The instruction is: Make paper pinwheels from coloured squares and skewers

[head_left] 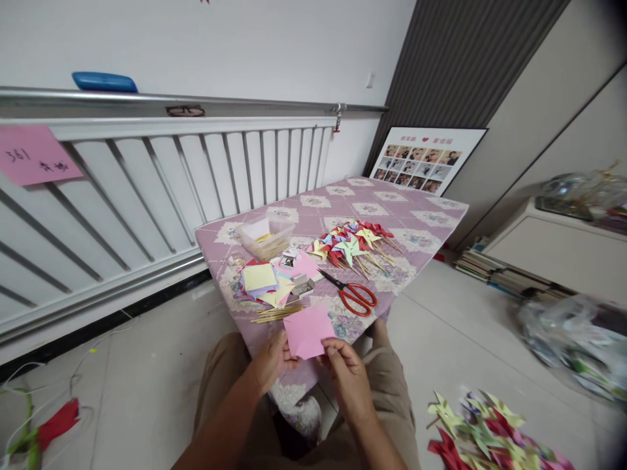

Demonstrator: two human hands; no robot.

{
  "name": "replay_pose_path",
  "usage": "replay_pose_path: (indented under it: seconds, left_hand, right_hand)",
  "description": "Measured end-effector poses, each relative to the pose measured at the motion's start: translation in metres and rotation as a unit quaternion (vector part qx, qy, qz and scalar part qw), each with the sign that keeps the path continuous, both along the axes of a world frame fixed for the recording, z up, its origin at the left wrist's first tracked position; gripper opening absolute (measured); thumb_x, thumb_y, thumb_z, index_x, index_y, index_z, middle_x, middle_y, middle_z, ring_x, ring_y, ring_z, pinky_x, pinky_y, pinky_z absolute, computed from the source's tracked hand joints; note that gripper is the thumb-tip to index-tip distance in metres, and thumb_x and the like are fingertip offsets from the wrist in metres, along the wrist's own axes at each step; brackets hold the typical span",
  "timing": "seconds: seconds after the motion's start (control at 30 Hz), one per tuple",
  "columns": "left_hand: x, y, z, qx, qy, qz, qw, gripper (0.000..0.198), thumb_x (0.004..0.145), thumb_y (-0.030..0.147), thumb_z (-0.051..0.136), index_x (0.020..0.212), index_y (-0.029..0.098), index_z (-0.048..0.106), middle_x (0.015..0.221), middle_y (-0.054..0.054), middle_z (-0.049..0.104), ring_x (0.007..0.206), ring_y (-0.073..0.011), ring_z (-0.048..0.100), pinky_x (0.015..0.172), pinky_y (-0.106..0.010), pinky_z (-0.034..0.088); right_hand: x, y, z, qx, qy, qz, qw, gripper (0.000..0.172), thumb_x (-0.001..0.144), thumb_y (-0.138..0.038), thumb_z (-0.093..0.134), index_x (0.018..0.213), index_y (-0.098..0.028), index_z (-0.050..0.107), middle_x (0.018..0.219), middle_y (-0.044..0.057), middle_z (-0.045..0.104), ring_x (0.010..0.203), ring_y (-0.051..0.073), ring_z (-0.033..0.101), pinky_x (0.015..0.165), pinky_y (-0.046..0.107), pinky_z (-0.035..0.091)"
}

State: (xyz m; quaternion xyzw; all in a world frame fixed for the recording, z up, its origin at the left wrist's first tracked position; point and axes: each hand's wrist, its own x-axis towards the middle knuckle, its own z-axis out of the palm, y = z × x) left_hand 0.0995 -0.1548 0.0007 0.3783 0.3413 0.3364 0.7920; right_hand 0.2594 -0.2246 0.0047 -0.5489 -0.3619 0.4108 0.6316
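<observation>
A pink square of paper (308,331) is held between my two hands above the near edge of the table. My left hand (275,360) pinches its left lower side, and my right hand (345,372) grips the right lower corner between thumb and fingers. Just beyond the paper lie several thin wooden sticks (278,314). Red-handled scissors (353,295) rest to the right, blades pointing away to the left. A stack of coloured paper squares (259,277) sits behind the sticks, beside a small open box (302,286).
Finished paper pinwheels (350,245) on sticks are heaped further back on the patterned tablecloth (372,209). A clear plastic tub (267,236) stands by the radiator (264,160). More pinwheels (490,431) lie at lower right. A photo board (426,160) leans at the far end.
</observation>
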Motion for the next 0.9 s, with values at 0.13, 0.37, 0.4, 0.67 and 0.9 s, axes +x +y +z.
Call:
replay_pose_path:
  seconds: [0.13,0.37,0.4,0.67,0.9]
  left_hand:
    - [0.004,-0.006,0.012,-0.090,-0.110,0.052,0.989,0.051,0.078,0.054,0.063,0.115,0.019,0.060,0.110,-0.011,0.069,0.097,-0.0248,0.064,0.074,-0.034,0.049]
    - [0.005,-0.004,0.012,-0.151,-0.031,0.132,0.979,0.030,0.067,0.032,0.074,0.089,0.019,0.059,0.082,-0.003,0.068,0.076,-0.0195,0.063,0.070,-0.032,0.044]
    - [0.004,-0.003,0.012,-0.157,-0.016,0.144,0.977,0.030,0.067,0.034,0.073,0.090,0.020,0.058,0.085,-0.002,0.068,0.079,-0.0202,0.063,0.072,-0.033,0.044]
    - [-0.006,-0.003,0.015,-0.152,0.049,0.135,0.978,0.024,0.073,0.040,0.063,0.093,0.028,0.056,0.102,-0.004,0.067,0.102,-0.0275,0.061,0.082,-0.040,0.045]
    - [0.001,0.002,0.008,-0.111,0.139,0.128,0.976,0.021,0.077,0.042,0.054,0.095,0.030,0.053,0.108,-0.004,0.065,0.107,-0.0267,0.059,0.081,-0.040,0.046]
  right_hand:
    - [-0.005,0.004,0.004,-0.023,-0.037,0.037,0.998,0.028,0.081,-0.047,0.063,0.084,-0.020,0.068,0.077,0.002,0.064,0.069,0.017,0.056,0.066,0.027,0.046]
    - [-0.013,0.004,0.001,-0.043,-0.111,0.086,0.989,0.034,0.079,-0.050,0.063,0.085,-0.017,0.068,0.078,0.005,0.066,0.071,0.019,0.058,0.067,0.028,0.046]
    - [-0.011,0.003,-0.002,-0.040,-0.117,0.082,0.989,0.035,0.080,-0.050,0.061,0.089,-0.017,0.067,0.081,0.005,0.067,0.074,0.020,0.059,0.069,0.029,0.047]
    - [0.063,0.035,-0.002,-0.012,-0.409,-0.023,0.912,0.026,0.089,-0.036,0.044,0.091,-0.017,0.063,0.081,0.007,0.070,0.071,0.019,0.065,0.066,0.029,0.052]
    - [0.144,0.110,0.008,-0.035,-0.530,-0.063,0.845,0.032,0.075,-0.023,0.056,0.105,-0.015,0.067,0.107,0.014,0.070,0.102,0.029,0.062,0.093,0.041,0.046]
